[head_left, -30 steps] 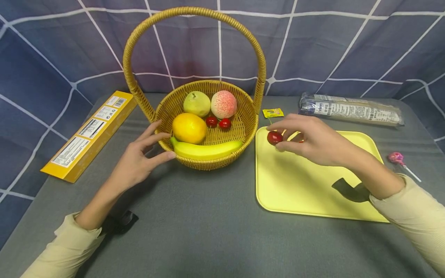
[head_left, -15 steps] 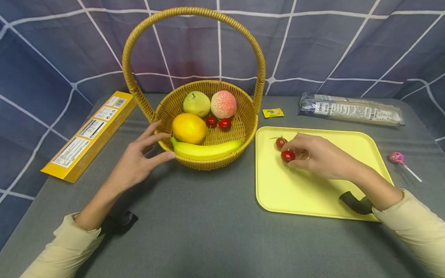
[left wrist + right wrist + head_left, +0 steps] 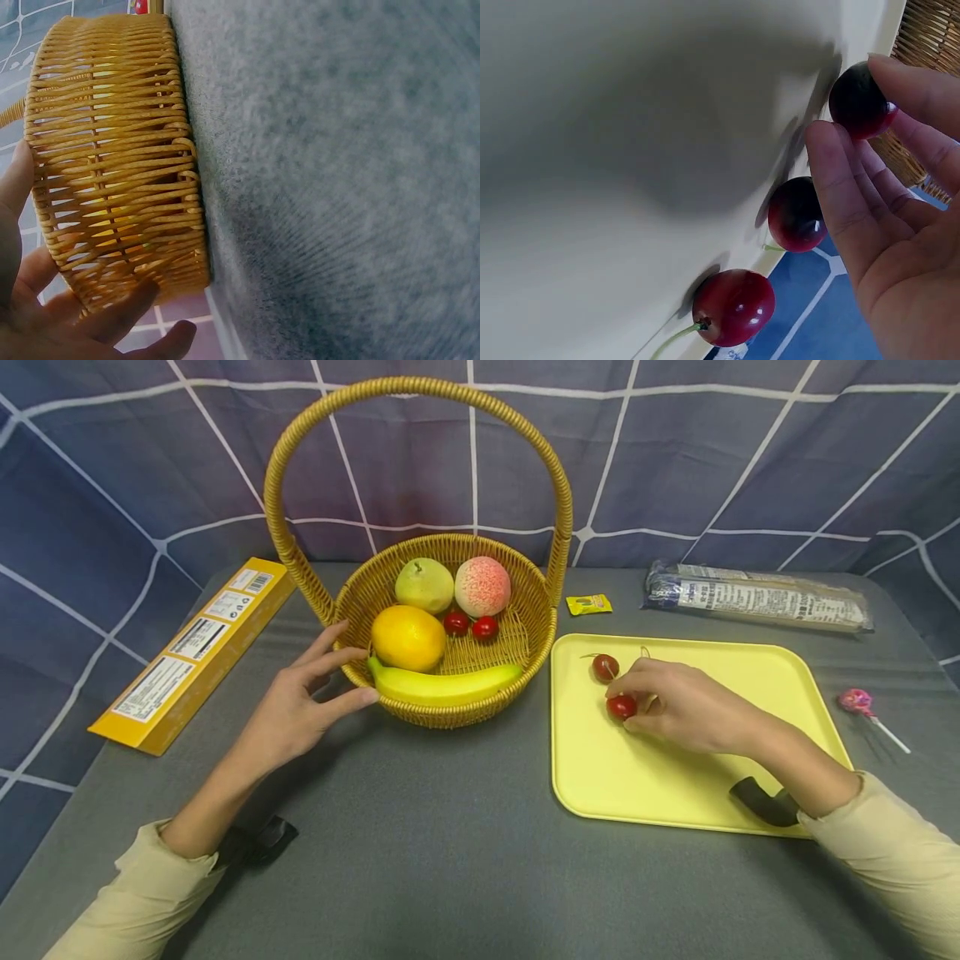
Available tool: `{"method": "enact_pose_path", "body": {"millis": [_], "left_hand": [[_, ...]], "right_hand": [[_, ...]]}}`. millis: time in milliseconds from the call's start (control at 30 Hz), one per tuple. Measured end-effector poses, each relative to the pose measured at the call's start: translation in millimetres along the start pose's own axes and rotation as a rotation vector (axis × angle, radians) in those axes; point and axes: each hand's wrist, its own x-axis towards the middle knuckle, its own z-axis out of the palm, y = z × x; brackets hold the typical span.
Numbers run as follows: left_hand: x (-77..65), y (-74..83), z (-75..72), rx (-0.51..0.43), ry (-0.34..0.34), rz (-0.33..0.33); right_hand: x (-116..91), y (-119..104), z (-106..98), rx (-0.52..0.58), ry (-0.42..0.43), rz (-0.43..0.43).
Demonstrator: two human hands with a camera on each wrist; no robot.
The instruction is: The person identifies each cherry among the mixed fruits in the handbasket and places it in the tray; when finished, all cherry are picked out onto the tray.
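My right hand (image 3: pixel 686 706) is over the yellow tray (image 3: pixel 720 810), its thumb and fingers pinching a dark red cherry (image 3: pixel 621 707). The right wrist view shows this cherry (image 3: pixel 860 101) between the fingertips. Just behind it on the tray lies a stemmed cherry (image 3: pixel 605 668). Another cherry (image 3: pixel 733 307) shows in the right wrist view; in the head view the hand hides most of it. My left hand (image 3: pixel 303 702) rests its loosely spread fingers and thumb against the left rim of the wicker basket (image 3: pixel 442 717).
In the basket lie a banana (image 3: pixel 450 683), a yellow-orange fruit (image 3: pixel 408 638), a green fruit (image 3: pixel 424 585), a peach (image 3: pixel 483 586) and two cherries. A long yellow box (image 3: pixel 195 652), small yellow packet (image 3: pixel 588 604), plastic-wrapped package (image 3: pixel 757 597) and lollipop (image 3: pixel 857 700) lie around.
My right hand has set one cherry down on the tray's back left, let go, and moved slightly toward me and right to pinch another. The left hand and basket have stayed still.
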Motion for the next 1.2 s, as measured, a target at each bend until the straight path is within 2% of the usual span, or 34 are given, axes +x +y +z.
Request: {"method": "enact_pose_path", "body": {"millis": [367,633,800,967,1100,1200], "left_hand": [[0.2,-0.1,0.7,0.003,0.0,-0.002],[0.3,-0.1,0.9,-0.002,0.005,0.002],[0.5,-0.8,0.8,0.002,0.006,-0.006],[0.5,-1.2,0.5,0.001,0.005,-0.003],[0.4,-0.9,0.3,-0.003,0.003,-0.007],[0.5,-1.1,0.3,-0.006,0.001,-0.01]], "right_hand": [[-1,-3,-2,-0.041,0.01,-0.001],[6,-17,-12,-0.05,0.121,-0.072],[25,-34,-13,-0.008,0.214,-0.123],[54,-52,-10,0.027,0.265,-0.15],[80,-64,-7,0.028,0.25,-0.157],[100,-70,-6,0.03,0.186,-0.138]]}}
